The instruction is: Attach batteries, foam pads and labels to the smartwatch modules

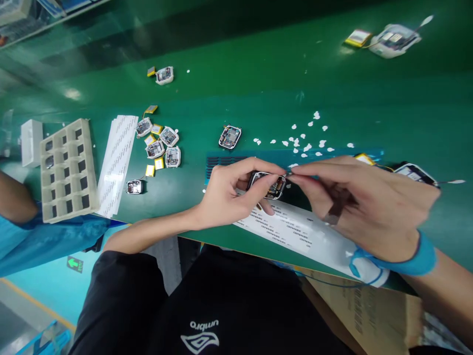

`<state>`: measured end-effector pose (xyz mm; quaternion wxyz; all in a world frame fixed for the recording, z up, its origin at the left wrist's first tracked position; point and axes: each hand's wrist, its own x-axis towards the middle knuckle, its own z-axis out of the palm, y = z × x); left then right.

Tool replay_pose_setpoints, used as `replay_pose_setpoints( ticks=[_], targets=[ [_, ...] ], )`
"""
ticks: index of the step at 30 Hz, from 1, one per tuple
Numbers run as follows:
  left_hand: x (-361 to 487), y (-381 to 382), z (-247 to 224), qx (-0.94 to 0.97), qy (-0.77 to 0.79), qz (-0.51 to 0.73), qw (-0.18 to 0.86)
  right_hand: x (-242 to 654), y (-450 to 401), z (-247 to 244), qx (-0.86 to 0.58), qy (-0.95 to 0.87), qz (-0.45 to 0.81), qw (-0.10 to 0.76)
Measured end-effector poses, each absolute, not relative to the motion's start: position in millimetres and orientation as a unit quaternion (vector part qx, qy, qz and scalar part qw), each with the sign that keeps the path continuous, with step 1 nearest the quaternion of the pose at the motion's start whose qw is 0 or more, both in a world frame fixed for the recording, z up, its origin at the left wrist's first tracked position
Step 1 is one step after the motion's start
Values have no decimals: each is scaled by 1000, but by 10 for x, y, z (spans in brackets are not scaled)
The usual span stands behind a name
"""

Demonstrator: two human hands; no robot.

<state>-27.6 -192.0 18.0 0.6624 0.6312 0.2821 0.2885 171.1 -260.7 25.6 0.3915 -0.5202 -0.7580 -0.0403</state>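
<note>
My left hand [225,197] is closed around an open, dark-rimmed watch case [276,188], its inner electronics facing up. The fingers of my right hand [364,202] pinch together at the case's upper right corner; whatever is between the fingertips is too small to make out. A flat metallic strip [335,209] shows against the right palm, its kind unclear. Under the hands lies a white printed sheet [284,231]. Beyond them sits another dark watch case [229,137], with small white stickers [296,143] scattered to its right.
White watch cases [155,149] with yellow-edged batteries lie to the left, beside printed strips [117,162] and a compartment tray [66,172]. A black-rimmed case [416,173] lies behind my right hand, another unit [394,40] at far right. Someone's arm [16,199] reaches in at left.
</note>
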Motion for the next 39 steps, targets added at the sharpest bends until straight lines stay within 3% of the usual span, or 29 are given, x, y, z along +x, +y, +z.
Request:
replay_pose_setpoints(
  ticks=[5,11,20,32,39],
  targets=[
    [-286,-1985,206,571,274,241,736,1754,-2646,270,-533,-750,-22,390],
    [-301,-1967,253,544,286,254,747,1751,-2636,304,-544,-739,72,391],
    [-294,-1961,250,537,275,239,761,1689,-2634,284,-526,-758,-20,386],
    [-305,-1938,214,549,303,251,737,1723,-2654,272,-563,-754,-123,316],
    [-258,-1907,239,524,307,272,747,1863,-2689,319,-479,-832,-132,248]
  ],
)
